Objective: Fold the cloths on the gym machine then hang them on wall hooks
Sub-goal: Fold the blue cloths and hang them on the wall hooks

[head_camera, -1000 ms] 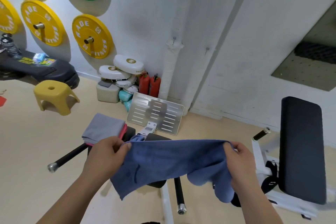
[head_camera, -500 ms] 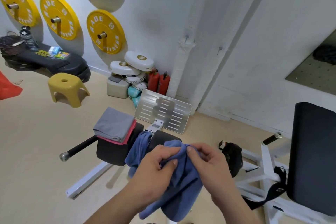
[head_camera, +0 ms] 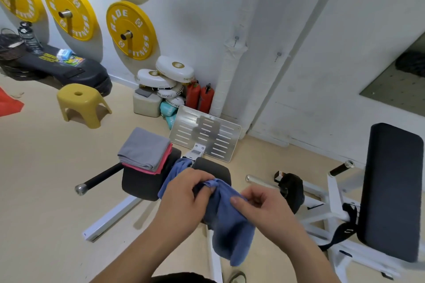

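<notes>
A blue cloth (head_camera: 230, 225) hangs doubled over in front of me, above the gym machine's black roller pads (head_camera: 142, 184). My left hand (head_camera: 186, 197) grips its upper fold, and one end trails to the left behind that hand. My right hand (head_camera: 259, 207) pinches the cloth's right side just beside the left hand. A folded grey cloth (head_camera: 143, 148) rests on a folded pink cloth (head_camera: 164, 163), stacked on the left roller pad. Two hooks stick out of the white wall, one (head_camera: 236, 39) on the pipe and one (head_camera: 278, 54) to its right.
The machine's white frame (head_camera: 110, 220) and slotted metal footplate (head_camera: 205, 136) stand ahead; its black back pad (head_camera: 391, 190) is at right. A yellow stool (head_camera: 80, 103), red extinguishers (head_camera: 200, 97) and white pads sit by the wall. Yellow weight plates (head_camera: 128, 30) hang at left.
The cloth was stretched wide between both hands a second ago. My hands came together, folding it in half, and it now hangs lower and bunched.
</notes>
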Demonstrator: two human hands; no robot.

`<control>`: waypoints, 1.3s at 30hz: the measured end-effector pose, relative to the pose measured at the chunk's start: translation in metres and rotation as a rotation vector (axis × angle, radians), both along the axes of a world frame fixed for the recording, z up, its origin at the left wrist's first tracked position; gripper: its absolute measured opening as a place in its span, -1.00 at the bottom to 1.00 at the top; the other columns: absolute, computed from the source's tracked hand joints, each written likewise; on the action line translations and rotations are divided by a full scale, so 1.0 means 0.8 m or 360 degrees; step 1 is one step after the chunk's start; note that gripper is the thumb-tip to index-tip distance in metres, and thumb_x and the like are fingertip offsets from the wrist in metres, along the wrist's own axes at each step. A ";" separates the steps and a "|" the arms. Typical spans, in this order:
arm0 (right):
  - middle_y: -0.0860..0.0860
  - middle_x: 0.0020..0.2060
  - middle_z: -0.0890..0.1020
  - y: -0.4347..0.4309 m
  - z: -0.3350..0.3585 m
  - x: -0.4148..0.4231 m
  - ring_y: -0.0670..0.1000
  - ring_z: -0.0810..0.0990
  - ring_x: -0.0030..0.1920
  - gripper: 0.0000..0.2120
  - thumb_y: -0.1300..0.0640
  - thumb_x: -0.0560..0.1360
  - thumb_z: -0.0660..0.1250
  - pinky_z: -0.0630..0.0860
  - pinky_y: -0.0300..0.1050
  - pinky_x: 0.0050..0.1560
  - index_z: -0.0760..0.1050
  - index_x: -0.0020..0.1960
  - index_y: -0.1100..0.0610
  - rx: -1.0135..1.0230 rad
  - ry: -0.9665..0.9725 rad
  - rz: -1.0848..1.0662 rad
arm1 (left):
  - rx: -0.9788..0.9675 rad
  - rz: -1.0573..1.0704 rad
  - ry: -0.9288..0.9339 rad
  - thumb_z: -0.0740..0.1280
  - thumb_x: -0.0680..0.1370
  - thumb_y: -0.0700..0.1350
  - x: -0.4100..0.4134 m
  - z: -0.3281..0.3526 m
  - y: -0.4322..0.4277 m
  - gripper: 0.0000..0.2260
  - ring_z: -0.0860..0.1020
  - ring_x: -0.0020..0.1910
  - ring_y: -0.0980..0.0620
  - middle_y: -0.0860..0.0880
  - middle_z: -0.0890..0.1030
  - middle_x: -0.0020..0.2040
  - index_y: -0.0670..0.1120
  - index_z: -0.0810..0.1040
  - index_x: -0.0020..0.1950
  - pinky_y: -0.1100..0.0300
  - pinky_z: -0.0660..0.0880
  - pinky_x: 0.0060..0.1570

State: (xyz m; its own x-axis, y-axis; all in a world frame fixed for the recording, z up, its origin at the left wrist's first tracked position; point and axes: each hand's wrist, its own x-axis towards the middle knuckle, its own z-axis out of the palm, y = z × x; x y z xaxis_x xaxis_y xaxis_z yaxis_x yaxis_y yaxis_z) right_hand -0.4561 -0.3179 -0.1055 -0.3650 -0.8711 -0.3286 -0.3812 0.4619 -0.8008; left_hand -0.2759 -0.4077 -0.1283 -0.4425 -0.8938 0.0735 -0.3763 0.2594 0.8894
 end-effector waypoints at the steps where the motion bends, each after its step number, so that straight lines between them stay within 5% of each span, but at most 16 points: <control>1: -0.10 -0.43 0.54 0.004 -0.006 -0.008 -0.15 0.46 -0.35 -0.78 0.05 0.50 0.50 0.40 -0.27 -0.26 0.59 -0.30 0.01 0.0082 0.0075 0.0061 | 0.0031 0.0050 0.0027 0.37 0.61 -0.13 0.004 0.001 -0.004 -0.87 0.57 -0.02 0.28 0.22 0.61 -0.13 0.10 0.65 0.01 0.43 0.48 -0.12; 5: -0.14 -0.44 0.43 0.022 -0.029 -0.031 -0.11 0.39 -0.36 -0.76 0.05 0.52 0.44 0.34 -0.17 -0.23 0.51 -0.26 0.10 0.0289 0.0207 0.0106 | 0.0095 0.0302 0.0152 0.37 0.61 -0.14 0.024 0.006 -0.028 -0.82 0.58 -0.05 0.32 0.21 0.63 -0.11 0.18 0.60 0.00 0.44 0.47 -0.14; 9: -0.16 -0.46 0.46 0.033 -0.033 -0.039 -0.09 0.40 -0.35 -0.80 0.06 0.56 0.44 0.35 -0.13 -0.22 0.60 -0.21 0.09 0.0131 0.0029 -0.0236 | 0.0201 0.0477 0.0069 0.38 0.61 -0.10 0.042 0.001 -0.048 -0.87 0.60 -0.09 0.28 0.19 0.65 -0.12 0.16 0.60 0.00 0.38 0.48 -0.13; 11: -0.07 -0.42 0.49 0.029 -0.024 -0.034 -0.06 0.40 -0.33 -0.82 0.07 0.56 0.45 0.34 -0.11 -0.24 0.64 -0.17 0.13 -0.0012 -0.0104 -0.0363 | 0.0338 0.0520 0.0081 0.41 0.59 -0.10 0.046 0.001 -0.050 -0.85 0.61 -0.09 0.20 0.14 0.65 -0.10 0.13 0.58 0.11 0.28 0.54 -0.13; 14: 0.12 -0.32 0.66 0.014 -0.007 -0.011 0.01 0.58 -0.27 -0.90 0.15 0.55 0.47 0.51 -0.09 -0.21 0.67 -0.13 0.14 -0.0235 -0.0274 -0.0491 | 0.0593 0.0532 0.0143 0.51 0.52 -0.12 0.036 0.005 -0.038 -0.67 0.63 -0.11 0.11 0.04 0.66 -0.08 0.09 0.52 0.22 0.40 0.49 -0.31; 18: 0.21 -0.23 0.73 -0.006 0.000 0.027 0.24 0.72 -0.16 -0.89 0.24 0.47 0.54 0.66 0.11 -0.04 0.62 -0.07 0.19 -0.0315 -0.0321 -0.0570 | 0.0878 0.0431 0.0387 0.59 0.43 -0.21 0.008 0.006 -0.009 -0.79 0.66 -0.25 0.12 0.01 0.70 -0.24 -0.03 0.65 -0.03 0.36 0.55 -0.31; 24: 0.02 -0.27 0.75 -0.009 -0.001 0.052 -0.11 0.69 -0.26 -0.88 0.25 0.57 0.43 0.58 -0.28 -0.21 0.71 -0.12 0.16 -0.0376 -0.0400 -0.0430 | 0.1104 0.0165 0.0586 0.46 0.54 -0.30 -0.010 0.007 0.018 -0.81 0.71 -0.12 0.19 0.03 0.77 -0.12 -0.04 0.72 0.06 0.41 0.56 -0.16; 35: 0.00 -0.19 0.78 -0.005 -0.009 0.050 0.00 0.76 -0.11 -0.85 0.21 0.58 0.42 0.72 0.08 0.00 0.76 -0.04 0.04 -0.0300 -0.0255 -0.0435 | 0.1161 0.0193 0.0599 0.41 0.59 -0.25 -0.013 0.010 0.023 -0.87 0.72 -0.11 0.14 0.00 0.77 -0.13 -0.09 0.75 0.01 0.42 0.58 -0.23; 39: -0.10 -0.15 0.75 -0.007 -0.015 0.056 -0.07 0.71 -0.06 -0.77 0.17 0.59 0.37 0.67 0.03 0.06 0.75 -0.01 -0.10 -0.0309 -0.0042 -0.0288 | 0.1143 0.0155 0.0560 0.35 0.63 -0.26 -0.016 0.009 0.027 -0.81 0.74 -0.05 0.07 -0.02 0.77 -0.09 -0.06 0.75 0.06 0.26 0.66 -0.10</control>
State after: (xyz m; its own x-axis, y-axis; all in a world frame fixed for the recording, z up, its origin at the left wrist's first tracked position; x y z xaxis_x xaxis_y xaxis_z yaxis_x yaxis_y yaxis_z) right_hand -0.4112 -0.3231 -0.1178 -0.5139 -0.8402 -0.1731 -0.2842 0.3571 -0.8897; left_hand -0.2889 -0.3865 -0.1210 -0.4179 -0.8090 -0.4134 -0.0342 -0.4407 0.8970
